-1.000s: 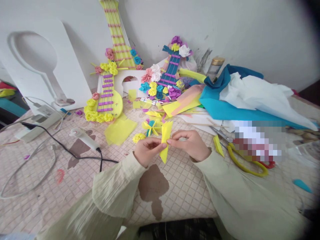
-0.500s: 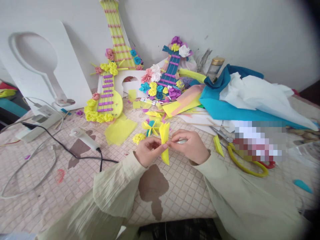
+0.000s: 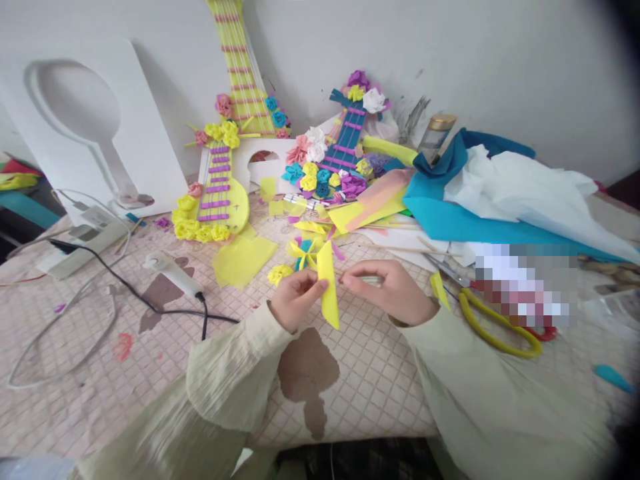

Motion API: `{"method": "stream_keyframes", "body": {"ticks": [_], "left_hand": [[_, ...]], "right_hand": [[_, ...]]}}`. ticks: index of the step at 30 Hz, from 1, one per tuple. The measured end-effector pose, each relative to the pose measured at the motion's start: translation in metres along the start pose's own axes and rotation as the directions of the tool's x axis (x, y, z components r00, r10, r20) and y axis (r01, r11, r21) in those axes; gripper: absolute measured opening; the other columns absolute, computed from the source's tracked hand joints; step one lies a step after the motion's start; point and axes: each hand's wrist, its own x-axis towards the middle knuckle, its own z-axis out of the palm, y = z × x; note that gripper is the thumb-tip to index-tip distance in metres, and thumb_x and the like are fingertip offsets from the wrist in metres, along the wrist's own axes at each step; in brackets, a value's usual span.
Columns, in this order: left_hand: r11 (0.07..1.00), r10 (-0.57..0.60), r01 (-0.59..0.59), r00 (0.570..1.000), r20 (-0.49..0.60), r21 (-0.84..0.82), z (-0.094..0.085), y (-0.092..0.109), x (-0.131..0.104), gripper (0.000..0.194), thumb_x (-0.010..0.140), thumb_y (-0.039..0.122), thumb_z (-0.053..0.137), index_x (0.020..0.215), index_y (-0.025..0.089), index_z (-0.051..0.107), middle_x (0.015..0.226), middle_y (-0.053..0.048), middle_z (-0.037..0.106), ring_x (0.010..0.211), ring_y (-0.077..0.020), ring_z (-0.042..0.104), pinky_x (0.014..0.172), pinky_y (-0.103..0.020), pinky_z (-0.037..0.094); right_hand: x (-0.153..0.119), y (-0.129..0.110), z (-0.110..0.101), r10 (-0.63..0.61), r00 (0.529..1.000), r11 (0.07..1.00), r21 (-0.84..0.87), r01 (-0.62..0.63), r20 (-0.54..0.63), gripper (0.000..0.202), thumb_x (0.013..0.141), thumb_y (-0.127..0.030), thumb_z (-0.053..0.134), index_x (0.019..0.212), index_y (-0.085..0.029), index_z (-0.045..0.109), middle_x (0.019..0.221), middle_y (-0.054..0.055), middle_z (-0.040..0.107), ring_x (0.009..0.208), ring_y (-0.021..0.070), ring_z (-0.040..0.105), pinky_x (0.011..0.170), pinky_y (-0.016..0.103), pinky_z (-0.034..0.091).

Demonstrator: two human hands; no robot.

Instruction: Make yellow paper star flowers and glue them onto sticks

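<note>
My left hand [image 3: 296, 299] pinches a strip of folded yellow crepe paper [image 3: 329, 300] between thumb and fingers, holding it upright above the table. Just to its right, my right hand [image 3: 397, 290] is closed with thumb and forefinger pressed together. A small pale, slender thing [image 3: 371, 280] shows under its fingers, too indistinct to name. Beyond the left hand lie a yellow crumpled paper flower [image 3: 279, 275] and some yellow and blue paper petals [image 3: 304, 253].
Behind stand a yellow paper guitar [image 3: 235, 200] and a blue one [image 3: 353, 137] with paper flowers. A glue gun [image 3: 173, 275] and its black cord lie left. Yellow-handled scissors [image 3: 493, 333] and blue paper [image 3: 435, 217] are right. A white cutout board [image 3: 145, 113] leans against the wall.
My right hand has drawn back to the right, away from the yellow paper. The paper strip has turned in my left hand and shows a flatter, broader face. The view has shifted slightly.
</note>
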Motion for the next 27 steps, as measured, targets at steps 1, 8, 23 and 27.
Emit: {"method": "stream_keyframes", "body": {"ticks": [1,8,23,27], "left_hand": [[1.0,0.0,0.0,1.0,-0.001,0.007,0.0,0.0003,-0.0001,0.029,0.062,0.038,0.064,0.06,0.012,0.052,0.052,0.004,0.047,0.049,-0.0059,0.041,0.047,-0.019,0.033],[0.998,0.011,-0.011,1.0,0.009,0.067,-0.0017,-0.0028,-0.0013,0.03,0.066,0.04,0.06,0.063,0.012,0.05,0.054,0.003,0.046,0.05,-0.0066,0.042,0.048,-0.02,0.034],[0.975,0.168,-0.168,0.986,0.012,0.148,-0.005,-0.0051,-0.0015,0.023,0.072,0.034,0.056,0.064,0.013,0.049,0.056,0.003,0.045,0.05,-0.0067,0.04,0.047,-0.02,0.033],[0.971,0.215,-0.219,0.975,0.052,0.096,-0.0048,-0.0039,-0.0031,0.019,0.073,0.031,0.056,0.067,0.013,0.052,0.059,0.002,0.049,0.053,-0.0074,0.044,0.049,-0.02,0.036]], "right_hand": [[-0.0002,-0.0003,-0.0003,0.017,1.0,1.0,-0.013,-0.016,0.013,0.015,0.07,-0.03,0.058,0.071,-0.018,0.065,0.076,0.003,0.068,0.074,0.0164,0.061,0.069,0.028,0.048],[-0.0007,0.0012,0.0001,-0.05,0.999,0.997,-0.057,0.05,-0.002,0.016,0.073,-0.032,0.056,0.074,-0.018,0.065,0.078,0.002,0.068,0.076,0.0159,0.061,0.07,0.027,0.048],[-0.0021,0.0,0.0049,-0.111,0.99,0.987,-0.125,0.099,-0.091,0.016,0.071,-0.032,0.058,0.076,-0.019,0.065,0.08,0.003,0.068,0.077,0.0162,0.061,0.073,0.029,0.048],[-0.0015,0.0004,0.0042,-0.039,0.997,0.996,-0.082,0.032,-0.073,0.017,0.07,-0.033,0.06,0.075,-0.019,0.066,0.08,0.002,0.068,0.077,0.0163,0.062,0.073,0.029,0.049]]}}
